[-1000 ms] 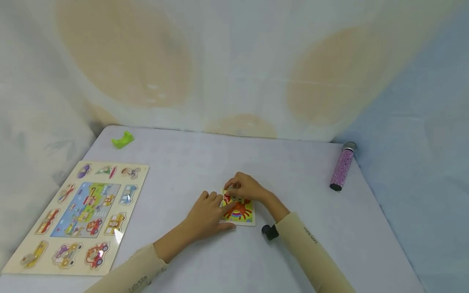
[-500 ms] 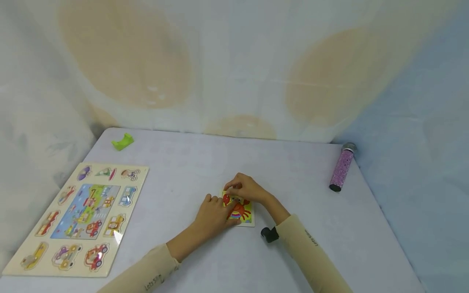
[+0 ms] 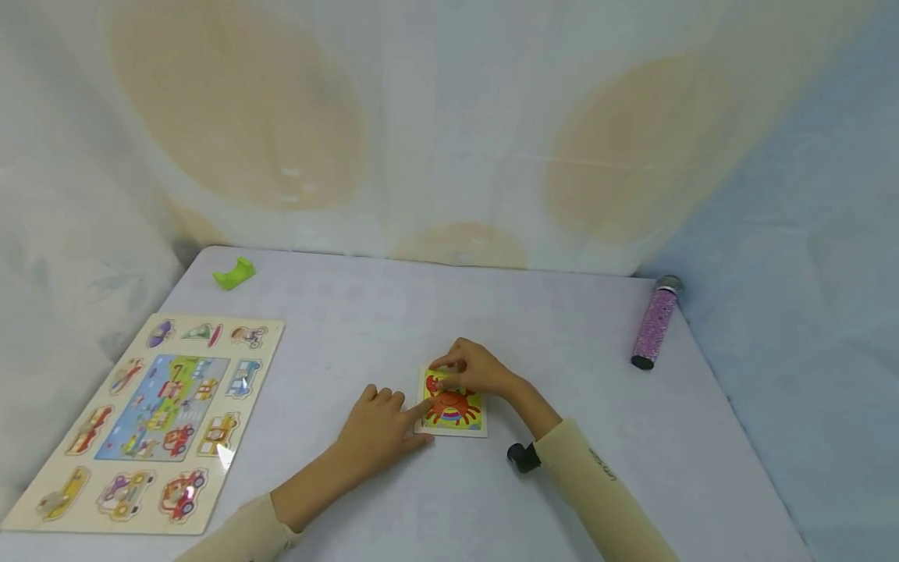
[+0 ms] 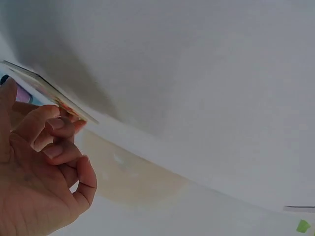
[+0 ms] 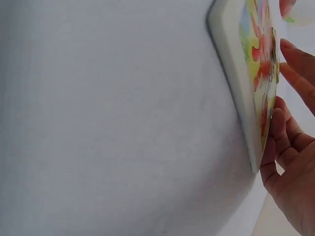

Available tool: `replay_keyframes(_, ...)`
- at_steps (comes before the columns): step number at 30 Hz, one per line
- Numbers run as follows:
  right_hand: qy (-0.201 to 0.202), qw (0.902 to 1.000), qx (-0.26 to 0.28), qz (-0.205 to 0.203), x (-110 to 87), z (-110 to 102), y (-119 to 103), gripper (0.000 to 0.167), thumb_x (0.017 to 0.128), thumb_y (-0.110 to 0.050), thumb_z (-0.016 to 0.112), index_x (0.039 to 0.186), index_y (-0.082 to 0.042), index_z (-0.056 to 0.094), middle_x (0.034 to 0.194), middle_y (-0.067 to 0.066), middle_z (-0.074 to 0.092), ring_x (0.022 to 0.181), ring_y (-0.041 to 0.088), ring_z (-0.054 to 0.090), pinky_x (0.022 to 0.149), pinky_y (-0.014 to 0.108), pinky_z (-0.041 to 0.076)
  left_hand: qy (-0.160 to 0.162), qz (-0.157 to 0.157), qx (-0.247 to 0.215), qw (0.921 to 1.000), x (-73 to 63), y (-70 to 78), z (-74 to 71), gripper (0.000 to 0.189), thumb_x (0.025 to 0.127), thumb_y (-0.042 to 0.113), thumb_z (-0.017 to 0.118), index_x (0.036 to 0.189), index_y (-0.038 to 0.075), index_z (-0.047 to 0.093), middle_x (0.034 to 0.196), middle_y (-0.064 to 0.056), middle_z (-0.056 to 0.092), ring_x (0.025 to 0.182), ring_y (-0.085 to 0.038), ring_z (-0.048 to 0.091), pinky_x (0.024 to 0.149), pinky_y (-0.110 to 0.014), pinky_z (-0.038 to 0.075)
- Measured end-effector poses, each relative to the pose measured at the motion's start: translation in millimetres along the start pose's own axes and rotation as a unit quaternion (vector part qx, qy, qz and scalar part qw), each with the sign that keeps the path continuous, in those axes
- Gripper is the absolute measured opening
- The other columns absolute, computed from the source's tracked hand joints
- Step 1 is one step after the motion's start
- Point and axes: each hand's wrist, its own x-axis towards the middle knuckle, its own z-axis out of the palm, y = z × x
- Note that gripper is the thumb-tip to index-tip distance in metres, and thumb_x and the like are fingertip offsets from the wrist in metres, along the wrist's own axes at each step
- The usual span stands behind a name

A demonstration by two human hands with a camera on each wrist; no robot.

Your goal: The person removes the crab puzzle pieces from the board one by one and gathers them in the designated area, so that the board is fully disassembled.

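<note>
A small square crab puzzle (image 3: 456, 414), with a red crab on yellow-green in a pale frame, lies on the table in the head view. My left hand (image 3: 375, 433) is at its left side, index finger extended onto the crab and the thumb near the front left corner. My right hand (image 3: 481, 368) curls over the far edge, index finger at the rim and thumb above the picture, gripping the board there. In the right wrist view, a thin piece (image 5: 274, 54) appears raised from the puzzle's face. The right fingers partly hide the puzzle's far side.
A large vehicle peg puzzle (image 3: 254, 398) lies at the left. A green plastic piece (image 3: 235, 274) is at the far left, and a glittery purple microphone (image 3: 656, 324) lies near the right edge. Fabric walls (image 3: 449, 117) stand behind the table.
My left hand moved right over the crab, then drew back left, uncovering more of the picture. The crab puzzle has shifted slightly left. My right hand stays at the far edge.
</note>
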Motion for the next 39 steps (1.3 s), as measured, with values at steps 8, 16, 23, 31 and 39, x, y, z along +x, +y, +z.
replay_keyframes(8,0.036,0.9986,-0.032,-0.023,-5.4,7.0,5.8,0.033,0.083,-0.023,0.081,0.115,-0.016,0.076,0.103,-0.001,0.053,0.094,0.015,0.05,0.084,0.031,0.043,-0.014,-0.031,-0.017,0.9993,-4.6,-15.2,5.2,0.062,0.087,0.068,0.058,0.133,0.027,0.065,0.081,-0.006,0.061,0.079,-0.024,0.059,0.072,-0.036,0.035)
replay_keyframes(16,0.049,0.9864,-0.133,-0.083,-4.9,2.9,0.5,0.026,0.085,-0.022,0.079,0.109,-0.011,0.077,0.103,-0.001,0.052,0.094,0.013,0.05,0.086,0.031,0.047,-0.022,-0.054,-0.046,0.9973,5.7,-19.0,3.7,0.073,0.086,0.069,0.059,0.14,0.02,0.058,0.087,-0.01,0.063,0.082,-0.027,0.059,0.075,-0.038,0.037)
replay_keyframes(23,0.033,0.9687,-0.214,-0.121,-5.3,1.2,-8.9,0.026,0.086,-0.024,0.077,0.107,-0.008,0.077,0.102,-0.001,0.054,0.089,0.012,0.051,0.08,0.027,0.047,-0.065,-0.07,-0.088,0.9915,18.1,-22.1,4.4,0.092,0.077,0.079,0.061,0.146,0.02,0.051,0.087,-0.009,0.06,0.082,-0.026,0.055,0.076,-0.039,0.035)
replay_keyframes(31,0.025,0.9496,-0.277,-0.144,-4.3,-1.5,-11.8,0.029,0.083,-0.032,0.078,0.103,-0.01,0.078,0.099,-0.001,0.053,0.085,0.012,0.046,0.076,0.027,0.041,-0.083,-0.08,-0.109,0.9874,22.9,-23.6,9.6,0.092,0.073,0.079,0.063,0.146,0.025,0.051,0.085,-0.007,0.057,0.08,-0.024,0.054,0.074,-0.038,0.036)
replay_keyframes(39,0.059,0.9379,-0.278,-0.198,-3.6,1.9,-5.9,0.028,0.082,-0.028,0.079,0.101,-0.007,0.078,0.099,0.0,0.054,0.086,0.012,0.047,0.079,0.027,0.045,-0.082,-0.087,-0.111,0.9866,23.3,-25.2,11.2,0.093,0.071,0.082,0.062,0.145,0.027,0.052,0.082,-0.005,0.056,0.075,-0.021,0.053,0.07,-0.035,0.033)
